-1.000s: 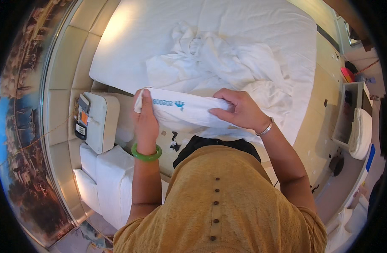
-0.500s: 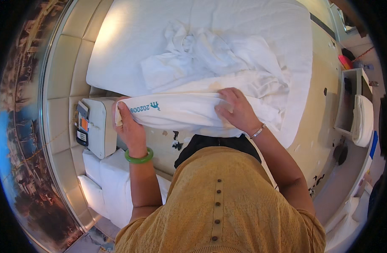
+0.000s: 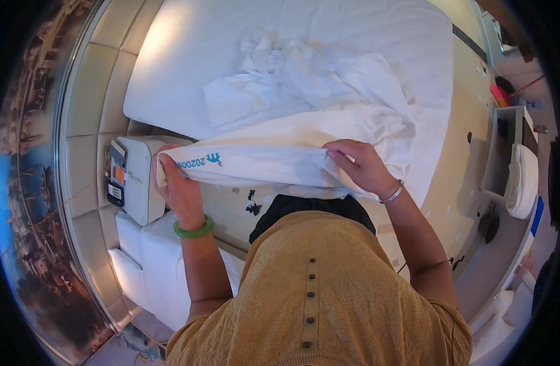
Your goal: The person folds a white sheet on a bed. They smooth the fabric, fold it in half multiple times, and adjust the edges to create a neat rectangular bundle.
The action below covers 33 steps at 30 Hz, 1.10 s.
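A white bed sheet (image 3: 267,166) with blue-green print near one end is stretched between my two hands, in front of my waist. My left hand (image 3: 179,190), with a green bangle at the wrist, is closed round the sheet's left end, thumb on top. Farther right, my right hand (image 3: 363,163) pinches the sheet's upper edge between thumb and fingers; a silver bracelet circles that wrist. From there the cloth runs on to the right and lies in loose folds on the bed (image 3: 182,73). More crumpled white bedding (image 3: 304,79) is heaped in the middle of the bed.
A pale nightstand (image 3: 147,192) with a phone (image 3: 115,194) stands at the left against the padded headboard wall (image 3: 84,171). Behind my left arm is another white-covered bed (image 3: 164,262). Dark scraps (image 3: 252,204) lie on the floor. At right, a shelf unit (image 3: 502,146) holds folded white cloth (image 3: 522,181).
My right hand has gone from lying spread on the cloth to pinching its edge, a little farther right. My left hand has shifted slightly left, and the sheet is pulled tauter.
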Available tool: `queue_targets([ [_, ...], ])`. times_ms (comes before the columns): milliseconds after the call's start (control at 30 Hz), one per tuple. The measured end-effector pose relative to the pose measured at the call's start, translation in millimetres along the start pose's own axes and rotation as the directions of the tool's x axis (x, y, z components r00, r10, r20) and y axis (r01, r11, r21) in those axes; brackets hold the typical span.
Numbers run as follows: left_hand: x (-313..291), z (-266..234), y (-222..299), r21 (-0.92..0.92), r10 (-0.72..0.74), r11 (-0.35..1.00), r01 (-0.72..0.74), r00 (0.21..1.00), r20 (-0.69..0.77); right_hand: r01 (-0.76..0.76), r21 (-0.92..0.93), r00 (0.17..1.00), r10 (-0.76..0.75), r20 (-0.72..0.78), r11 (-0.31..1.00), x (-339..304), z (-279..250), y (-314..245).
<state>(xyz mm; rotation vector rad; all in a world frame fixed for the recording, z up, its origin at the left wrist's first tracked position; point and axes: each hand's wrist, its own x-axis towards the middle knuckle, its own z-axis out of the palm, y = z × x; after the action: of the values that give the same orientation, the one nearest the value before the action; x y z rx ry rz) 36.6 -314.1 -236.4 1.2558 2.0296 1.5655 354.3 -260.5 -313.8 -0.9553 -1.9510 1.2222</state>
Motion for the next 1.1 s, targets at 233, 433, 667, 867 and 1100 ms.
queue_targets([
  [233, -15.5, -13.1, 4.5, -0.271, 0.047, 0.962, -0.032, 0.998, 0.048, -0.156, -0.212, 0.984, 0.133, -0.118, 0.965, 45.6, -9.1, -9.3],
  [433, -17.5, -22.8, 9.9, -0.381, 0.192, 0.920, -0.095, 0.955, 0.226, 0.041, -0.256, 0.995, -0.017, 0.095, 0.966, 73.3, 35.0, 37.9],
  [667, -17.0, -17.4, 28.3, 0.160, 0.105, 0.981, -0.109, 0.994, 0.032, 0.133, -0.524, 0.843, -0.374, -0.386, 0.841, 90.0, -36.6, -6.6],
  [867, 6.6, 22.0, 67.4, 0.037, 0.163, 0.986, -0.162, 0.986, -0.016, 0.135, -0.359, 0.719, -0.341, -0.606, 0.924, 98.4, -107.2, -103.9],
  [1100, 18.7, 60.5, 58.2, -0.211, -0.058, 0.976, 0.048, 0.998, -0.039, -0.101, 0.068, 0.979, 0.111, -0.173, 0.993, 67.1, -130.3, -30.6],
])
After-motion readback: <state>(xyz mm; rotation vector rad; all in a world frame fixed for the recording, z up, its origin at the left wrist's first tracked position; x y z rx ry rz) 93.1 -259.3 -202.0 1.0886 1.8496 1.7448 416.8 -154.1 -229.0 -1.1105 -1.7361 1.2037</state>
